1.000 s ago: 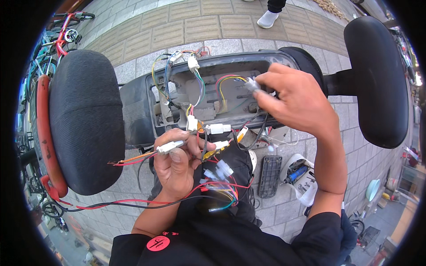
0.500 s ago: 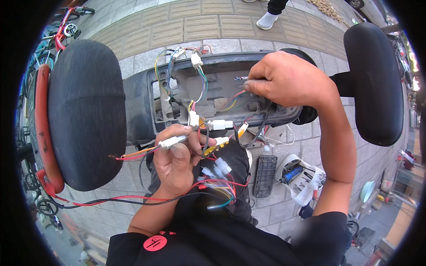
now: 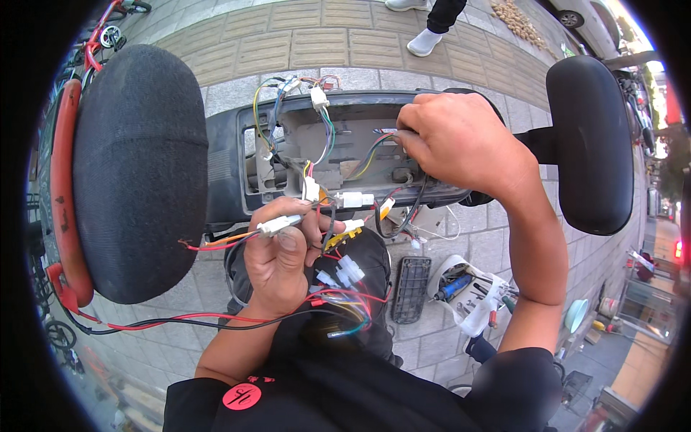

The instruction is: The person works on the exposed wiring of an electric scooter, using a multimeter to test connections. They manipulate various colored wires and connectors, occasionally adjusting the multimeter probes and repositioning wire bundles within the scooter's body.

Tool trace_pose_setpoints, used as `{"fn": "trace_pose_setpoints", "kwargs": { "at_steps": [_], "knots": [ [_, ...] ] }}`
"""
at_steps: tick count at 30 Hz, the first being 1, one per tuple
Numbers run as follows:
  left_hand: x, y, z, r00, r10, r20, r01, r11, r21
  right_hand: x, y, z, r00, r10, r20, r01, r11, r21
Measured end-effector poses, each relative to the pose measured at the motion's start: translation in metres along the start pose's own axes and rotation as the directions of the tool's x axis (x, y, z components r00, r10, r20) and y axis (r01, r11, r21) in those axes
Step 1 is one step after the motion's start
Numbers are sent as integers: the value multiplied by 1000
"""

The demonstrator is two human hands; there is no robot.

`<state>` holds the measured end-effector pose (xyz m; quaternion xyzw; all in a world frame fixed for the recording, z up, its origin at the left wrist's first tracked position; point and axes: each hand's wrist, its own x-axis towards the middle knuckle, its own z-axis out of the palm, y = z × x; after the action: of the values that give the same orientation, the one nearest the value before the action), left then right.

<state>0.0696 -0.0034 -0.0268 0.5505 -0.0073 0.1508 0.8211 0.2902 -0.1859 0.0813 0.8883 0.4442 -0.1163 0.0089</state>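
Observation:
My left hand [image 3: 270, 270] pinches a white wire connector [image 3: 279, 225] between thumb and fingers, with orange and red leads trailing from it. More connectors crowd those fingers: a white plug [image 3: 355, 199], another white plug [image 3: 311, 189] and a yellow one [image 3: 344, 237]. My right hand [image 3: 464, 140] reaches into a long dark plastic housing [image 3: 219, 169], its thumb and forefinger closed on a bundle of coloured wires [image 3: 369, 158]. The wire ends lie hidden behind the fingers. Over my lap hang clear plugs [image 3: 350, 269] and red and black cables [image 3: 187, 320].
A rounded black seat [image 3: 144, 173] stands at the left and a black padded backrest [image 3: 594, 144] at the right. Below the housing lie a slotted black cover [image 3: 412, 290] and a white tub of tools [image 3: 471, 317]. A passer-by's shoe [image 3: 425, 43] shows on the far paving.
My right hand has shifted slightly, and more coloured wires now show curving up to its fingers. The left hand keeps its hold on the connector. At the top, the passer-by's shoes have moved.

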Motion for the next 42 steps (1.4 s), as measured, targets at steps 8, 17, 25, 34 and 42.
{"fn": "trace_pose_setpoints", "kwargs": {
  "at_steps": [8,17,25,34,42],
  "knots": [
    [-1,0,-4,999,1,48,-4,999,44,7,0,-6,979,72,193,-69,997,-21],
    [0,2,0,1000,-21,-12,21,999,-40,16,-12,-7,968,86,237,-66,993,-94],
    [0,1,-1,1000,-1,-6,1,999,-46,-58,-8,1,989,-26,-142,64,961,269],
    [1,4,2,1000,-16,-20,16,999,-42,-89,-31,46,921,-35,-387,112,978,177],
    [2,2,0,1000,21,13,-22,1000,3,-70,-14,47,925,162,-345,124,729,673]
  ]
}}
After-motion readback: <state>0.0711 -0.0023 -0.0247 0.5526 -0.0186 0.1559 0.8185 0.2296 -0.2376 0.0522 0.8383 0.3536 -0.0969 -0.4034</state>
